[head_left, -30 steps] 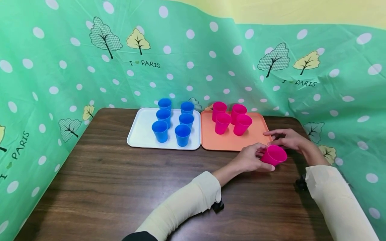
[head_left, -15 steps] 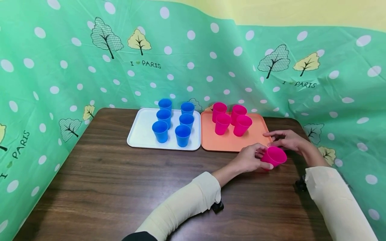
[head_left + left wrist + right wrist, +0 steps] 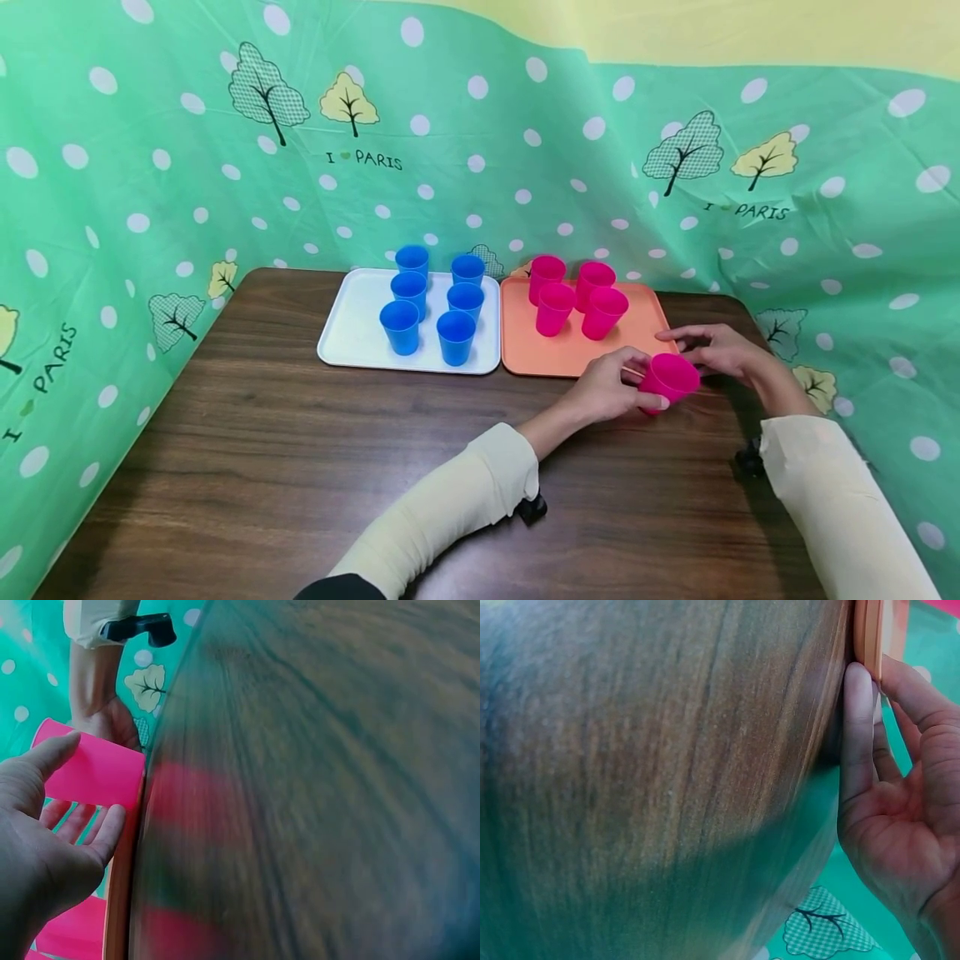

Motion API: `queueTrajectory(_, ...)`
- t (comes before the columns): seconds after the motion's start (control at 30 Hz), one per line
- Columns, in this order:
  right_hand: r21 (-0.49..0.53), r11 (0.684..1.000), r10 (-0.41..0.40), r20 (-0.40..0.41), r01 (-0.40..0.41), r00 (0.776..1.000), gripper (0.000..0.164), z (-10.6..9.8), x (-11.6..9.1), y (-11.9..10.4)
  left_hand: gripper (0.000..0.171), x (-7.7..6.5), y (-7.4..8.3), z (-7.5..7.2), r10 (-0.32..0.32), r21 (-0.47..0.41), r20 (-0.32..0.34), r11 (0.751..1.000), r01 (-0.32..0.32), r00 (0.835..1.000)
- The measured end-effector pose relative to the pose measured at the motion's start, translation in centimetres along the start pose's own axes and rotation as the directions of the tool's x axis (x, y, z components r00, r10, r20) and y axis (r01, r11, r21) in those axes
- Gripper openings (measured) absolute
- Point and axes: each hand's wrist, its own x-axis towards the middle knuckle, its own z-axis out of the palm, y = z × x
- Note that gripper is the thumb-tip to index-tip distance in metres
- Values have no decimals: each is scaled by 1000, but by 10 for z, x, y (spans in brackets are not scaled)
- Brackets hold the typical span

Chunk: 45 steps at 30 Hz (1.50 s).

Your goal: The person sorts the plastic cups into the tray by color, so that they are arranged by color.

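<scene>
My left hand (image 3: 603,387) grips a bright pink plastic cup (image 3: 670,383), mouth up and tilted a little, in front of the right corner of the orange tray (image 3: 525,350). In the left wrist view, the thumb lies on one side of the cup (image 3: 101,776) with the fingers opposite. My right hand (image 3: 723,350) is at the tray's right end; its wrist view shows thumb and fingers pinching the rim of the tray (image 3: 867,637). Several more pink cups (image 3: 555,310) stand upright on the orange tray, towards its left and back.
A white tray (image 3: 341,333) holding several upright blue cups (image 3: 456,340) in two columns adjoins the orange tray on the left. Both lie along the back of the dark wooden table (image 3: 300,467). Behind hangs a green dotted cloth (image 3: 450,183).
During the last half second my left hand has carried the pink cup a little left and up towards the orange tray. My right hand has stayed at the tray's end.
</scene>
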Motion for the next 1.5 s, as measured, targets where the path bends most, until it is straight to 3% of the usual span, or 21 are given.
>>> queueTrajectory(0.4, 60, 998, 17, 10, -17, 1000, 72, 1, 4, 5, 60, 0, -4, -20, 65, 2, -76, 998, -65, 995)
queueTrajectory(0.7, 50, 999, 12, -5, -12, 1000, 72, 0, 5, 4, 63, -2, -3, -35, 65, 23, -188, 998, -61, 980)
queueTrajectory(0.97, 44, 999, 24, -11, -23, 1000, 73, 1, 4, 1, 64, -6, -4, -45, 26, 47, -286, 999, -13, 958)
queueTrajectory(1.5, 41, 999, 16, -15, -15, 1000, 72, 1, 3, 0, 62, -11, -12, -57, -30, 21, -363, 999, 40, 931)
